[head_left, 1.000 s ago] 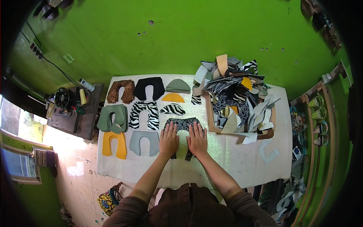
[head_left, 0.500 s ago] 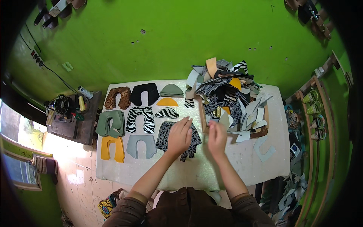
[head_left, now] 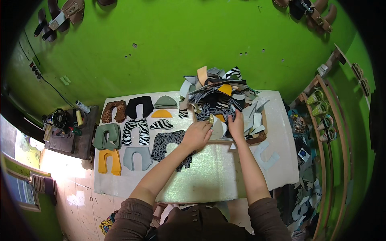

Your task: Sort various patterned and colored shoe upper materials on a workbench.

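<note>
My right hand point(head_left: 236, 126) reaches into a shallow box point(head_left: 264, 121) heaped with cut scraps. Its fingers are bent and pressed among the black-and-grey patterned scraps point(head_left: 210, 110); what they pinch, if anything, is hidden. At the box's front left corner is my left hand point(head_left: 196, 135), fingers stretched to the right with nothing visibly in them. Its fingertips lie close to a cream scrap point(head_left: 218, 131). Partly under the left hand and wrist, a black-and-grey patterned piece point(head_left: 161, 145) lies flat on the table.
On the table's point(head_left: 225, 172) left are U-shaped pieces in rows: leopard-print point(head_left: 107, 114), black point(head_left: 132, 107), green point(head_left: 100, 138), zebra-striped point(head_left: 128, 134), yellow point(head_left: 102, 162) and grey point(head_left: 138, 160). Green half-rounds point(head_left: 165, 102) lie behind. A sewing machine point(head_left: 59, 119) stands far left; sandals point(head_left: 315, 97) hang right.
Both hands have moved forward, from above the patterned piece and the table to the box. The right hand has gone in among the scraps. The whole view has shifted slightly.
</note>
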Action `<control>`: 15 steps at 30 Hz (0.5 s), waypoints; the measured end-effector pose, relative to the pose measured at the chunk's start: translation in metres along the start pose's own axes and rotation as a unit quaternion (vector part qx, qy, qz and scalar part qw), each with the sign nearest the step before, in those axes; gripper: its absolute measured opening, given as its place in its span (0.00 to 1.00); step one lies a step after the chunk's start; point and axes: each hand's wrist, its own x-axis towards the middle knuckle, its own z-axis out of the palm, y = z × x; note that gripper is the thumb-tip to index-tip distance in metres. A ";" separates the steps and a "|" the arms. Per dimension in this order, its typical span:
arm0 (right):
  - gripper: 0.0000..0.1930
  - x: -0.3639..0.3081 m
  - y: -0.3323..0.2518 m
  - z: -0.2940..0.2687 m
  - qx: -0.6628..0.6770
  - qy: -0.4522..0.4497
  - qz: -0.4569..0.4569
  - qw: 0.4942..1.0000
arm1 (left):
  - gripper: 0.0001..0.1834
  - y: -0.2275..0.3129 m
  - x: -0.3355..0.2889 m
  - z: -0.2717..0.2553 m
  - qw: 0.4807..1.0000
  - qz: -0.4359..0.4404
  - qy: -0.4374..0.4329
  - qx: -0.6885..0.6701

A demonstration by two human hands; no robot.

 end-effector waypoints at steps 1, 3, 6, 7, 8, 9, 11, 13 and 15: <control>0.23 0.000 0.000 0.004 -0.031 -0.018 0.006 0.999 | 0.13 0.001 0.001 0.003 1.000 -0.001 0.000 0.001; 0.26 0.003 0.007 0.006 -0.083 -0.035 -0.002 0.996 | 0.13 0.004 0.007 0.008 0.999 0.034 -0.025 0.026; 0.24 0.009 0.020 -0.001 -0.003 -0.069 0.074 0.995 | 0.12 0.009 0.011 0.014 1.000 0.008 -0.011 0.011; 0.21 0.016 0.025 -0.005 -0.001 -0.084 0.060 0.995 | 0.12 0.011 0.013 0.017 1.000 0.009 -0.009 0.011; 0.21 0.017 0.024 -0.007 0.000 -0.084 0.059 0.995 | 0.12 0.011 0.013 0.017 1.000 -0.009 -0.009 0.010; 0.19 0.018 0.024 -0.011 0.039 -0.127 0.087 0.987 | 0.12 0.011 0.014 0.017 1.000 -0.026 -0.009 0.009; 0.14 0.019 0.021 -0.020 0.090 -0.200 0.110 0.969 | 0.12 0.014 0.011 0.017 0.999 -0.037 -0.015 0.008; 0.14 0.018 0.016 -0.032 0.123 -0.216 0.104 0.963 | 0.12 0.017 0.010 0.016 0.999 -0.049 -0.019 0.009; 0.12 0.021 0.009 -0.049 0.148 -0.238 0.090 0.956 | 0.12 0.019 0.012 0.016 0.999 -0.051 -0.006 0.003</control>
